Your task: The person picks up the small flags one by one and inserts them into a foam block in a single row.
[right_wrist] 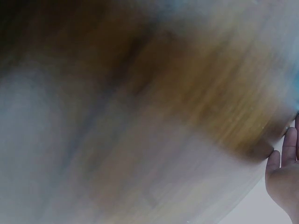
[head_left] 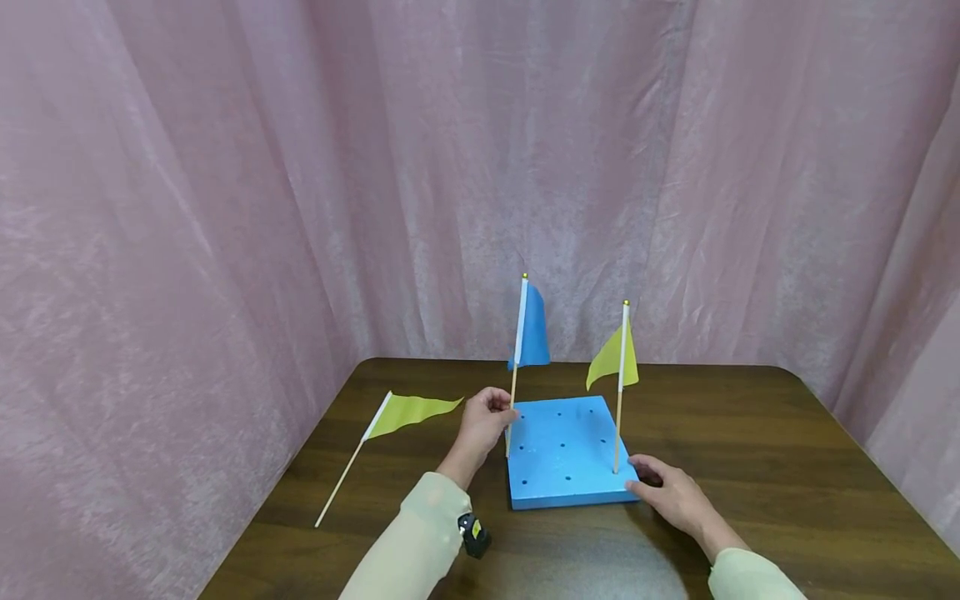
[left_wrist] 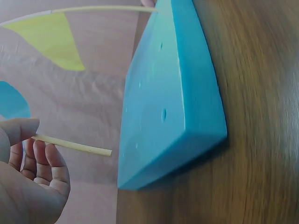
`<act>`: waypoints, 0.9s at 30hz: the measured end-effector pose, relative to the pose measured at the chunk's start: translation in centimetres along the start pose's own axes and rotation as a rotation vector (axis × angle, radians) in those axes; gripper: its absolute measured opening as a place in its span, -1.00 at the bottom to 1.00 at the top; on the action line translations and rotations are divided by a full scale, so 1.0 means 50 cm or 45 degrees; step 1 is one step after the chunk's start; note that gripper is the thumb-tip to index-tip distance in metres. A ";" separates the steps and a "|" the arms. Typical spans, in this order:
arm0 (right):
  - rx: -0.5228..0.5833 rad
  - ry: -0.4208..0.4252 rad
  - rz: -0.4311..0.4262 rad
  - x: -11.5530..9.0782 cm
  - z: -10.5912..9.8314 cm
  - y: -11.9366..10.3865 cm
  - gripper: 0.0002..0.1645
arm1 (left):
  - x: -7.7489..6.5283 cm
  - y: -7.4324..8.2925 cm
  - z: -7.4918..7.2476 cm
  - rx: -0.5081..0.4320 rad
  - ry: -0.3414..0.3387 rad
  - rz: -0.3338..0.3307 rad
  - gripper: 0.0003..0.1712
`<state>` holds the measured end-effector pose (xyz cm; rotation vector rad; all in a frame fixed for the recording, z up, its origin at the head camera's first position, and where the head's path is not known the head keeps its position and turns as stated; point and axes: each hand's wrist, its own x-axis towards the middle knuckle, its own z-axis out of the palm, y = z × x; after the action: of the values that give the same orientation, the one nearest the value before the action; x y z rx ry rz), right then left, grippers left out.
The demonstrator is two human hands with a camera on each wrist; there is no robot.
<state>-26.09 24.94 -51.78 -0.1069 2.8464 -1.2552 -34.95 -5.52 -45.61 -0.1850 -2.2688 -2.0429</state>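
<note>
A blue flag [head_left: 533, 329] on a wooden stick stands nearly upright in my left hand [head_left: 480, 425], whose thumb and fingers pinch the stick. The stick's bare lower end shows free of any hole in the left wrist view, close to a thick blue board [left_wrist: 154, 98] with rows of small holes. In the head view that end overlaps the board's left edge. A yellow flag [head_left: 617, 357] rises from a hole near the board's front right corner. At that corner rests my right hand [head_left: 672, 497], thumb and fingertips touching the side with loosely bent fingers.
Another yellow flag [head_left: 408, 412] lies on the brown wooden table [head_left: 750, 450], left of the board, its stick pointing toward the front. Pink curtains [head_left: 450, 167] hang behind and beside the table. The right wrist view is mostly blurred.
</note>
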 end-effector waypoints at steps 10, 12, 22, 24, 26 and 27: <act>0.001 0.002 0.006 -0.004 -0.002 -0.005 -0.37 | -0.014 0.009 0.054 -0.071 -0.029 -0.027 -0.79; 0.006 0.002 0.003 -0.006 -0.002 -0.005 -0.37 | -0.018 0.011 0.061 -0.072 -0.029 -0.026 -0.79; 0.025 -0.006 -0.006 -0.008 -0.001 -0.005 -0.36 | -0.033 0.011 0.088 -0.110 -0.064 -0.006 -0.80; 0.019 -0.006 -0.011 -0.007 -0.001 -0.005 -0.36 | -0.035 0.009 0.093 -0.116 -0.080 -0.001 -0.80; 0.013 -0.006 -0.016 -0.007 -0.002 -0.005 -0.36 | -0.038 0.005 0.098 -0.117 -0.095 0.005 -0.81; 0.012 -0.005 -0.019 -0.007 -0.002 -0.006 -0.36 | -0.039 0.003 0.100 -0.110 -0.103 0.005 -0.81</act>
<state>-25.72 24.83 -51.50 -0.1310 2.8413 -1.2695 -32.88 -0.60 -46.27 -0.2824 -2.2242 -2.1714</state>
